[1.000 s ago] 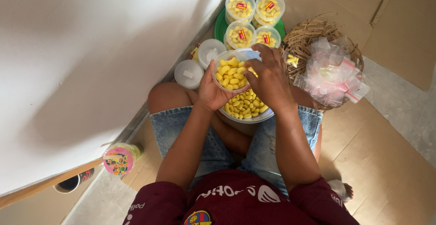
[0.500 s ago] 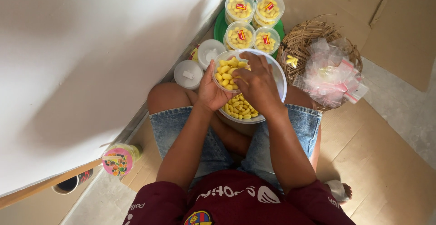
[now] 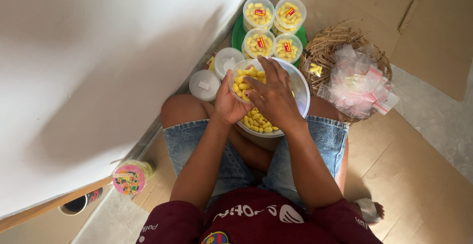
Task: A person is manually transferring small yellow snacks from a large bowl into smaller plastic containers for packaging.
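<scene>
- A small clear tub (image 3: 242, 84) heaped with yellow candies (image 3: 241, 80) was held just above a large clear bowl (image 3: 298, 87) that rested on the seated person's lap.
- The left hand (image 3: 229, 107) was cupped around the tub's near side, grasping it.
- The right hand (image 3: 274, 96) lay over the tub's mouth, its fingers (image 3: 252, 93) bent down onto the candies; whether they pinched any could not be told.
- More loose yellow candies (image 3: 258, 121) lay in the bowl beneath the hands.
- Beyond the bowl, four filled, lidded tubs (image 3: 273, 29) stood together on a green plate (image 3: 238, 31).
- Two white lids (image 3: 205, 84) lay left of the bowl, by the wall.
- On the right, a wicker basket (image 3: 329, 43) held small clear bags (image 3: 358, 81).
- Cardboard (image 3: 409, 175) covered the floor.
</scene>
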